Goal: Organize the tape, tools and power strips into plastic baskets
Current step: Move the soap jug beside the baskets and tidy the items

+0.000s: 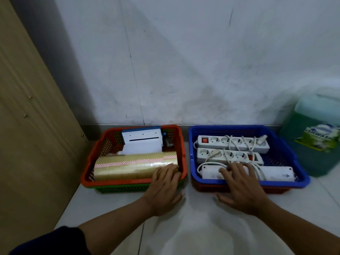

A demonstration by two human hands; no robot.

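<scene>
Bare floor (pixel 198 227) free btwn both arms; jug (pixel 316 137) just right of blue basket (pixel 287 183), cabinet (pixel 27 144) at left.

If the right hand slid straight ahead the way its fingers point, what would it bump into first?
Probably the middle power strip in the blue basket. The right hand already rests on the nearest strip, fingers aimed toward the wall, though depth is hard to judge.
</scene>
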